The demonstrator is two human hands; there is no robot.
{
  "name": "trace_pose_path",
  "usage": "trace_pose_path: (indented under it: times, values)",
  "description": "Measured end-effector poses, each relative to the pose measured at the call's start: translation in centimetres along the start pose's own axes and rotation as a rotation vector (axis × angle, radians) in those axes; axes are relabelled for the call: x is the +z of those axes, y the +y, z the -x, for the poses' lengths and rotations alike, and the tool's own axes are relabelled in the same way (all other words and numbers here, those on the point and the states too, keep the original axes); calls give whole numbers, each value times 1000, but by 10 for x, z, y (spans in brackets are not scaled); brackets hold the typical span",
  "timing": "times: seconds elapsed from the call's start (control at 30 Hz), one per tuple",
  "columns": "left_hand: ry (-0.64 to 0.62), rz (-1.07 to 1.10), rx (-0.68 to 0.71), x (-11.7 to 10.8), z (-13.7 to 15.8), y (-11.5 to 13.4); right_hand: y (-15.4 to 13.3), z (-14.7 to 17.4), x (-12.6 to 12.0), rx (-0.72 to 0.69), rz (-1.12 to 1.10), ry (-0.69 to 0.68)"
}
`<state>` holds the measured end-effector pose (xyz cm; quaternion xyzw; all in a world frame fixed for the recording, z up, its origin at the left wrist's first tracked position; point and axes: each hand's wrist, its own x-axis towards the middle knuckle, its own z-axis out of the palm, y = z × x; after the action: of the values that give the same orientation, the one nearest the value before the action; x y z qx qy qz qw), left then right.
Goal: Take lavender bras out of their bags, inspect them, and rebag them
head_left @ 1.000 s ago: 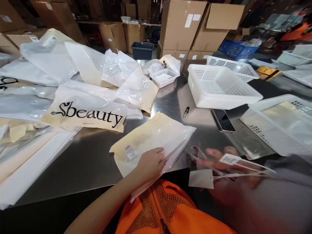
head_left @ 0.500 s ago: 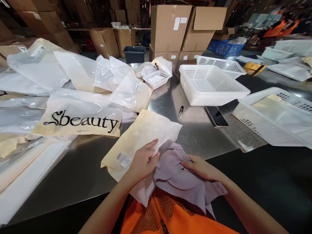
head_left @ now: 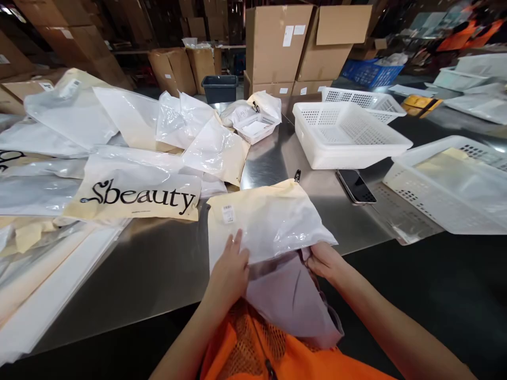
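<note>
A cream and clear plastic bag (head_left: 265,211) with a small barcode label lies before me, its near edge over a folded mauve garment (head_left: 289,295). My left hand (head_left: 229,269) is at the bag's near left side, two fingers stretched over the plastic and the rest curled at its edge. At the near right corner, my right hand (head_left: 322,261) is closed on the garment, fingertips partly hidden under the bag. The upper part of the garment goes under or into the bag; I cannot tell which. Its lower part hangs against my orange vest (head_left: 273,343).
Several filled plastic bags (head_left: 138,184) cover the left of the metal table (head_left: 166,264), above long white sheets (head_left: 59,301). A phone (head_left: 356,186) lies near stacked white baskets (head_left: 344,153). Another white basket (head_left: 428,195) stands right. Cardboard boxes (head_left: 277,47) rise behind.
The bag has turned and shifted right, now covering the garment's upper part and part of the small black object on the table. My right hand has moved up to the bag's near right corner.
</note>
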<state>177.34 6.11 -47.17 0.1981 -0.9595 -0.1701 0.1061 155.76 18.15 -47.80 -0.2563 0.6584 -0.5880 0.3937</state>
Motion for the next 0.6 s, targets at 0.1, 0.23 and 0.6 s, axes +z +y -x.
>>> trace_pose_path:
  times: [0.1,0.23,0.6]
  values:
    - [36,-137,-45,3,11,-12,3,-5,6,24,-131,65]
    - [228,-175,44,-2,17,0,-4,-13,29,-50,-208,142]
    - [342,-164,115,-21,11,15,-26,-43,80,-118,-376,210]
